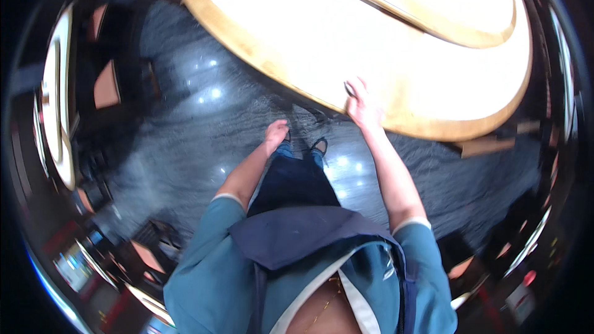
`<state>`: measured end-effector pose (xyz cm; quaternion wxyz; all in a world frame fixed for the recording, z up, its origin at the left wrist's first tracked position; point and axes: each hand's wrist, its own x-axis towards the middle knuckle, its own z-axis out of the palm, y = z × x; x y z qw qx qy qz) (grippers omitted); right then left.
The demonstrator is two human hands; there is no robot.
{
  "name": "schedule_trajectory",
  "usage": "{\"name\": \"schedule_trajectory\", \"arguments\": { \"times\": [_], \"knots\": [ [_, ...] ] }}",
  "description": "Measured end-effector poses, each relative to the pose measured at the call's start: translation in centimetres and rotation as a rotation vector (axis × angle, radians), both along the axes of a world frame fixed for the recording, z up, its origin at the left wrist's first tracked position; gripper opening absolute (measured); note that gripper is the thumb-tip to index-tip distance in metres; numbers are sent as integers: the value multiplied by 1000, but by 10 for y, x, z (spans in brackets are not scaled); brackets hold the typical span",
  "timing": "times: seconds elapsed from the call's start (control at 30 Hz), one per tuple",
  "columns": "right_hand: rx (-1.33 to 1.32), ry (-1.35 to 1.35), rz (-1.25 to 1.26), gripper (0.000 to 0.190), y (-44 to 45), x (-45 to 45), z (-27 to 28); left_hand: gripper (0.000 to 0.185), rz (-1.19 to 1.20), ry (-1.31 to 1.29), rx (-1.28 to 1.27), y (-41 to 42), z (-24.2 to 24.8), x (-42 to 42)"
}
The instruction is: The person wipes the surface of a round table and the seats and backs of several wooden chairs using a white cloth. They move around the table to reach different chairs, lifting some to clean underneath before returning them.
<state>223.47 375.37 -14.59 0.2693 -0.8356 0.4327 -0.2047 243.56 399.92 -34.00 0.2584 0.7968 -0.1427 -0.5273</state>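
Note:
Over the near edge of a round white table with a wooden rim (274, 70) is my right hand (364, 104). A small dark, shiny object (349, 88) shows between its thumb side and fingers; blur hides what it is. The bright tabletop washes out part of the fingers. My left hand (277, 131) hangs low in front of my body, away from the table, with its fingers curled; its palm is hidden. A raised round tier with a wooden edge (482, 42) stands on the tabletop.
Chairs with pinkish seats (107, 86) stand to the left, beside another white table (65, 148). More chairs (148, 256) are at the lower left. My feet (319, 145) are on a dark, glossy floor (176, 148) just below the table edge.

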Motion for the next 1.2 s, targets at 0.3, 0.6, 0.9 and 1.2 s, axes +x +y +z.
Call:
{"name": "schedule_trajectory", "arguments": {
  "times": [0.3,0.6,0.9,1.2],
  "knots": [
    [-361,93,47,47,3,-8,5,81,903,434,-26,-105,-90,-41],
    [-389,264,73,45,-7,-7,4,72,1325,942,-370,-166,-195,-75],
    [-419,276,86,43,-10,-10,0,67,1159,590,-330,-99,-152,124],
    [-399,245,68,36,-4,-20,4,74,929,325,-522,-89,-120,300]
  ]
}}
